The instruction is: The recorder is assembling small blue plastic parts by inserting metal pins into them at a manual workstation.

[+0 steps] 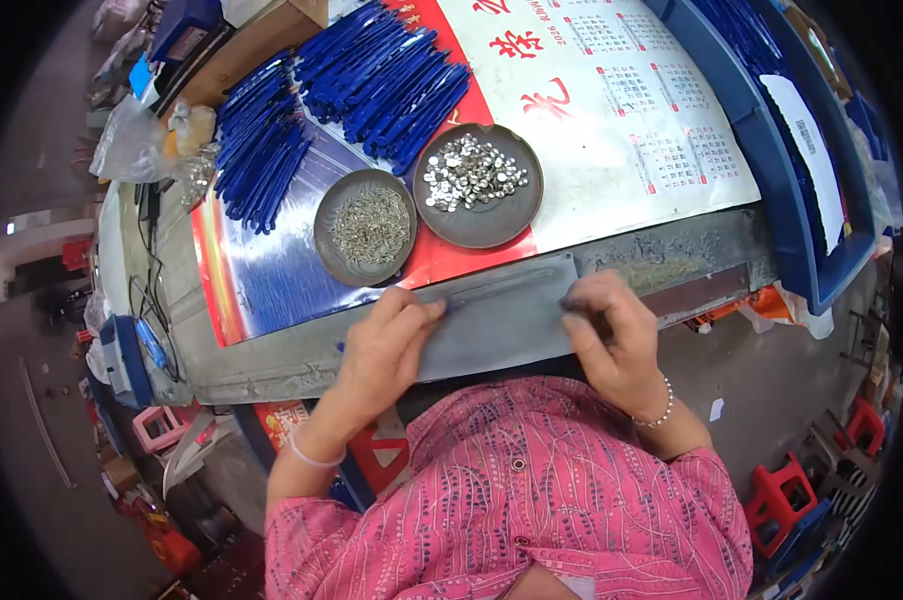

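Observation:
My left hand (pixel 383 350) is closed round a slim blue piece, of which only small bits show at either side of the fingers. It rests over a grey metal plate (pixel 496 325) at the table's near edge. Over the plate's right end, my right hand (pixel 613 328) is curled with thumb and fingers pinched together. A dark bit shows at those fingertips, too small to name. Beyond the hands stand a round dish (pixel 327 250) of tiny silvery metal parts and another round dish (pixel 479 240) of shiny silver discs or caps.
Slim blue plastic pieces lie in two piles, one at far left (pixel 261 150) and a larger one (pixel 381 80) beside it. A printed calendar sheet (pixel 591 150) covers the table. A blue bin (pixel 826 285) stands at right; clear plastic bags (pixel 131 140) lie at left.

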`<state>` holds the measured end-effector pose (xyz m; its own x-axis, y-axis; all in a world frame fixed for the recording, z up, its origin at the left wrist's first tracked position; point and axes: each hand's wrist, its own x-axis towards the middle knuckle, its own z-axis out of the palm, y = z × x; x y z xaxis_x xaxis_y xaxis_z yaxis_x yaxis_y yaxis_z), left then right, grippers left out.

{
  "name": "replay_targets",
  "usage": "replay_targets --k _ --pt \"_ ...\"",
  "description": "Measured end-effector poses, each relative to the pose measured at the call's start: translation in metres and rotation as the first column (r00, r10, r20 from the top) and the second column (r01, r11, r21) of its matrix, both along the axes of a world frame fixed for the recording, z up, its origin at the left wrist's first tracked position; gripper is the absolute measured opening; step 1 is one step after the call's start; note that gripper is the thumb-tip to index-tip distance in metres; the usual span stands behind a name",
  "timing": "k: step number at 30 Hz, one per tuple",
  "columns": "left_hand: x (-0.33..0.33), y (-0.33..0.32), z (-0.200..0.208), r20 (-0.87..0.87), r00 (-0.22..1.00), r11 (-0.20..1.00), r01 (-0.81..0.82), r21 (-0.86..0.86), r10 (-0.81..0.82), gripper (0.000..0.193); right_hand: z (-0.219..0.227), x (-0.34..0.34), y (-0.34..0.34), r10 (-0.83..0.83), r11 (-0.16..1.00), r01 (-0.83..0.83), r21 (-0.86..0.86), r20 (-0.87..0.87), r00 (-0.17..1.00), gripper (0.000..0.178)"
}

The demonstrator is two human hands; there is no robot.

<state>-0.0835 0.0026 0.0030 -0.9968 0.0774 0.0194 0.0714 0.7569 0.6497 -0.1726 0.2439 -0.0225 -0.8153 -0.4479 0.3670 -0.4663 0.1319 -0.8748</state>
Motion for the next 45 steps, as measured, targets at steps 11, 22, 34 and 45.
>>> replay_targets --k 11,22,34,45 --pt "0.035 0.040 0.012 0.223 0.966 0.625 -0.256 0.737 0.132 0.025 0.031 0.010 -0.036 0.338 0.940 -0.334 -0.066 0.300 0.892 0.012" --pt "0.061 0.037 0.000 0.120 0.991 0.553 -0.135 0.822 0.064 0.021 0.043 0.018 -0.046 0.508 0.845 -0.533 0.049 0.241 0.827 0.006" --pt "0.066 0.040 0.004 0.268 0.962 0.293 -0.269 0.918 0.044 0.017 0.047 0.021 -0.048 0.493 0.857 -0.490 -0.160 0.529 0.690 0.011" --pt "0.065 0.043 -0.002 0.259 0.965 0.328 -0.258 0.909 0.043 0.017 0.039 0.023 -0.053 0.488 0.861 -0.499 0.103 0.112 0.865 0.010"
